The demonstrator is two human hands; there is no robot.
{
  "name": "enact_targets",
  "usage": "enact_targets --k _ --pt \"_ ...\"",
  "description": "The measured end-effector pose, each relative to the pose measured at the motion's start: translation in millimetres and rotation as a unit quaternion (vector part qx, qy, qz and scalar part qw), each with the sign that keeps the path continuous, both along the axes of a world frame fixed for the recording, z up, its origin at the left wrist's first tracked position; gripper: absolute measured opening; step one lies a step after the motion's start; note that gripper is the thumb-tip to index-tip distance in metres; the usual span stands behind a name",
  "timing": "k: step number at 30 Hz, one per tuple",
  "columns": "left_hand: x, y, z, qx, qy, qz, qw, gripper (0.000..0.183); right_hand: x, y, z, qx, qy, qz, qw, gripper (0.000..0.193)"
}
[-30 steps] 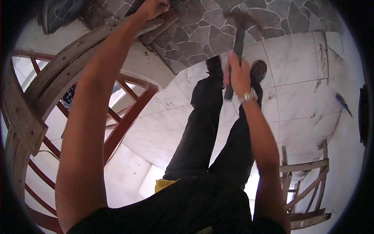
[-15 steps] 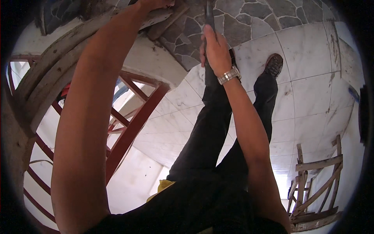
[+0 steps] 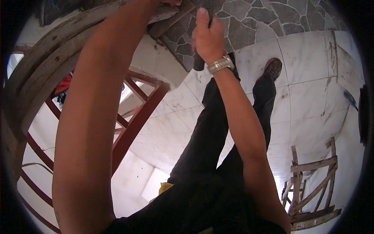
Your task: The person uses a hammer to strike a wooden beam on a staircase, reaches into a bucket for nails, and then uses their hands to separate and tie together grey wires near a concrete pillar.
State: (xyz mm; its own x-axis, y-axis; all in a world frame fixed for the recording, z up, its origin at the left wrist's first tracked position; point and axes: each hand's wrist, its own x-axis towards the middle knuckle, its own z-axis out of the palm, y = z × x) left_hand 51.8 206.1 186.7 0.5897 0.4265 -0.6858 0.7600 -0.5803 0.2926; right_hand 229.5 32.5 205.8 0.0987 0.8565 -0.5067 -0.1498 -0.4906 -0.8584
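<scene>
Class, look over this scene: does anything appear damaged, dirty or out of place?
Yes: dark smudges mark the white floor tiles right of the black trousers, standing out against the pale surface.

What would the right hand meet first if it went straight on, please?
The right hand points toward the top edge; the way there looks free over stone paving, though depth is unclear.

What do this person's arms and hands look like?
The left arm and right arm are bare below a dark top. The right hand is ungloved, with a silver-coloured metal band at its wrist. The left hand is mostly cut off by the picture's upper edge, so few details show.
</scene>
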Motion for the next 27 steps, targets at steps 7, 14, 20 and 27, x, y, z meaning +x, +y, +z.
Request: enact_targets --k 7,14,20,27 --pt "-1.7 11.9 4.2 -0.058 0.143 0.100 0.983 0.025 -21.6 4.2 -5.1 -0.158 0.068 0.123 0.978 0.066" --pt "25.2 20.4 4.3 -0.073 0.145 0.117 0.980 0.023 -24.9 -8.0 -45.7 -0.128 0.038 0.108 0.985 0.062" --pt "-17.3 -5.6 10.6 0.032 0.112 0.201 0.973 0.031 -25.3 -5.8 19.8 -0.185 0.195 0.018 0.963 0.049" --pt "47.1 -187.8 96.1 0.183 -0.298 0.717 0.602 0.030 -36.4 -9.6 -30.9 -0.112 0.109 0.073 0.985 0.053"
